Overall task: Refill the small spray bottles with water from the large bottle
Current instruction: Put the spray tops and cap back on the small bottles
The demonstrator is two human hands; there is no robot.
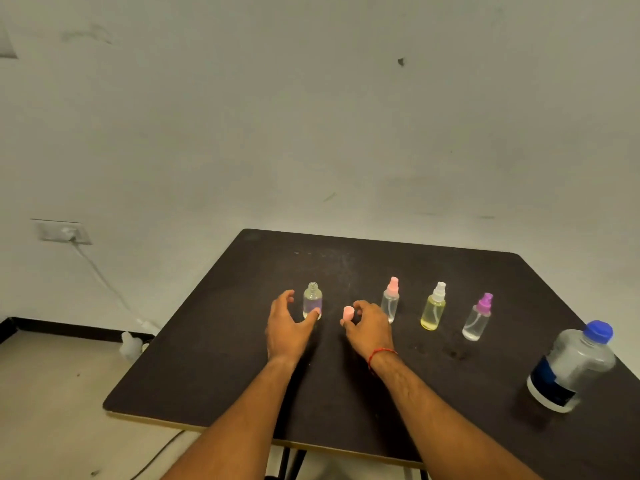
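An uncapped clear small bottle (pixel 312 299) stands on the dark table (pixel 346 265). My left hand (pixel 285 323) is cupped loosely around its left side, thumb touching its base. My right hand (pixel 369 327) pinches a pink spray cap (pixel 348 314) just right of that bottle. Further right stand three capped small bottles: one with a pink top (pixel 390 303), a yellowish one with a white top (pixel 433 310), and one with a purple top (pixel 478 318). The large water bottle (pixel 571 367) with a blue cap stands at the right edge.
The table's front edge (pixel 194 426) runs close to my forearms. A wall socket (pixel 65 232) with a white cable sits at the left wall, and a white adapter (pixel 130 344) lies on the floor beside the table.
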